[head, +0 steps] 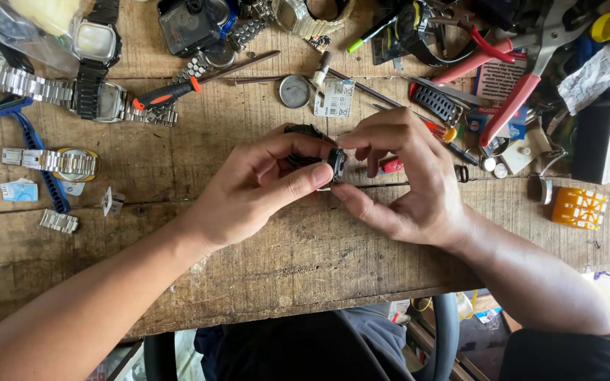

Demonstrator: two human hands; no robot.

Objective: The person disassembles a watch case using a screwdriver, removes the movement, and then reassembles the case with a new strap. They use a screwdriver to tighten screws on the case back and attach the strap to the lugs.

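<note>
We grip the black watch (315, 155) with the fingers of both left hand (255, 187) and right hand (407, 176), below a white rectangular label (335, 98) on the wooden surface (305, 254).

place: watch-repair workshop | signs: worn wooden bench (305, 254), loose wristwatches (97, 42), red-handled pliers (510, 99)

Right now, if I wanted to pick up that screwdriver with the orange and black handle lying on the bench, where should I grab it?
Probably by the thick handle of the orange and black screwdriver, coming straight down from above. It lies flat on the wooden bench, and its thin tip points at a steel watch bracelet, so the handle end is the easier grip.
</note>
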